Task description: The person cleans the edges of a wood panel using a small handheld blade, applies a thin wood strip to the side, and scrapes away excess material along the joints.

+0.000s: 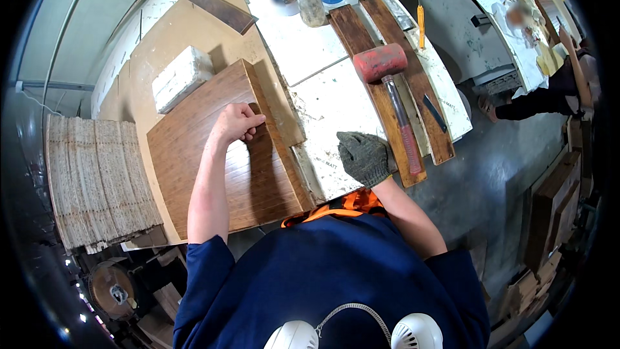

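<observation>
My bare left hand (237, 122) is over a stack of brown wood planks (194, 145), close to its right edge. Its fingers are curled in, with thumb and index finger together; anything between them is too small to make out. My right hand (363, 158), in a dark grey knit glove, rests low over the white tabletop (316, 106). Its fingers look bent inward, and their undersides are hidden. Just right of the glove lies a mallet (380, 63) with a red head and a dark handle, across two long brown wood strips (352, 29).
A white block (183, 79) and a short dark plank (219, 10) lie beyond the stack. Two bottles (311, 3) stand at the back. An orange-handled screwdriver (421, 26) lies far right. Stacked boards (100, 181) stand at left. Another person (549, 106) is at a cluttered table.
</observation>
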The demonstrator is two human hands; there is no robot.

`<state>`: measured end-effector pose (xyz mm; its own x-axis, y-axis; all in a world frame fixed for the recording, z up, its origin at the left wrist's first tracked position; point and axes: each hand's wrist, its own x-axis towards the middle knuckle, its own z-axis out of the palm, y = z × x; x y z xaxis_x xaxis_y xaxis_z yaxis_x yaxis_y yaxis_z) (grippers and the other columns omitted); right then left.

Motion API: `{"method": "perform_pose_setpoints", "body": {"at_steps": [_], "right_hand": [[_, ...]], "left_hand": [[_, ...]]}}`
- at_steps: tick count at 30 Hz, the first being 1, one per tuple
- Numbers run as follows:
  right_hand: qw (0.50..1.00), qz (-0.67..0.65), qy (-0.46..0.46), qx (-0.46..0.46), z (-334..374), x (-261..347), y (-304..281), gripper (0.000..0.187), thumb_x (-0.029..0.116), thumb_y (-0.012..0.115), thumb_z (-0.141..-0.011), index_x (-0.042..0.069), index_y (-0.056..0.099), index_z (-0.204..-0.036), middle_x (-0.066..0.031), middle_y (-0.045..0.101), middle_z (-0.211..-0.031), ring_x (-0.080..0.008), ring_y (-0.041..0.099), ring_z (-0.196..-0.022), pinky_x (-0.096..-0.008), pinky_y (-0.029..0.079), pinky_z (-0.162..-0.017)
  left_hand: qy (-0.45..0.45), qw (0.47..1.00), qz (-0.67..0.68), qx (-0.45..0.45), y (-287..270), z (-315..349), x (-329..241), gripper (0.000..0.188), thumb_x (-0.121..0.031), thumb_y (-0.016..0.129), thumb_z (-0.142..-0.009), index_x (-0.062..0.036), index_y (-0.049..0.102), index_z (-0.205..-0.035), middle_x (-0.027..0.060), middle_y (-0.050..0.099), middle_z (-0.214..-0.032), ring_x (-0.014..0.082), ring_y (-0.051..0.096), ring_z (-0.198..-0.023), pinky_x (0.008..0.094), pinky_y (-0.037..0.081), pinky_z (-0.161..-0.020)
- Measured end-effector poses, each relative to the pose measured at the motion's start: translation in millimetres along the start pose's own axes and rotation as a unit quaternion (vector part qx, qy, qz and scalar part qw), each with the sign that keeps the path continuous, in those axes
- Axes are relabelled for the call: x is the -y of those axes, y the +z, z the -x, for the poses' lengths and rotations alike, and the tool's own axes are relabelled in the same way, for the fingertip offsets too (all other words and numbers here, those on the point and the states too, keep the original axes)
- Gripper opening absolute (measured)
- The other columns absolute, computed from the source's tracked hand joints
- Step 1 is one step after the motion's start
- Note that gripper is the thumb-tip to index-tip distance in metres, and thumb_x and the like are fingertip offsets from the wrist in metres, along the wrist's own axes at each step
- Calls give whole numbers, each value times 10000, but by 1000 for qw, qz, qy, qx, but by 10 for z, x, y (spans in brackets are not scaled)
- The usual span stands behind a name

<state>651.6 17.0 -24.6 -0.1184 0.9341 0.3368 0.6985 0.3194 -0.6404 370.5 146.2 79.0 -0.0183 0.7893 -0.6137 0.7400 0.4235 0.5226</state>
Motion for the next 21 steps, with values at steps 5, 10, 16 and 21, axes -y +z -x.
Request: {"method": "perform_pose_setpoints", "body": {"at_steps": [5,10,16,21], "right_hand": [[1000,11,-6,-8,-10,4,-25,197,148,634,-827,98,696,-1007,-123,704,-883,-299,676,-776,-408,544,-727],[996,78,-42,-27,59,213,-624,210,197,587,-903,91,668,-1066,-96,668,-813,-227,648,-701,-356,514,-689],[932,233,194,-197,199,-703,-1291,350,212,650,-870,47,628,-1176,-165,633,-1169,-302,612,-1043,-408,466,-936],[918,345,163,-108,255,-1258,-1392,269,268,646,-856,39,679,-994,-146,667,-1063,-332,618,-1004,-443,468,-905]], "left_hand": [[18,999,22,24,-3,-33,31,248,-207,761,-805,-21,600,-779,41,617,-619,99,587,-534,232,441,-450],[36,994,87,49,-88,-11,155,223,-158,773,-770,-20,598,-771,51,617,-619,106,586,-530,233,437,-452],[10,998,51,32,-82,26,10,261,-196,800,-757,-25,604,-738,58,621,-609,106,580,-503,228,440,-443],[42,996,58,44,4,-30,-14,268,-190,804,-768,-12,618,-690,55,611,-575,103,582,-462,229,424,-381]]}}
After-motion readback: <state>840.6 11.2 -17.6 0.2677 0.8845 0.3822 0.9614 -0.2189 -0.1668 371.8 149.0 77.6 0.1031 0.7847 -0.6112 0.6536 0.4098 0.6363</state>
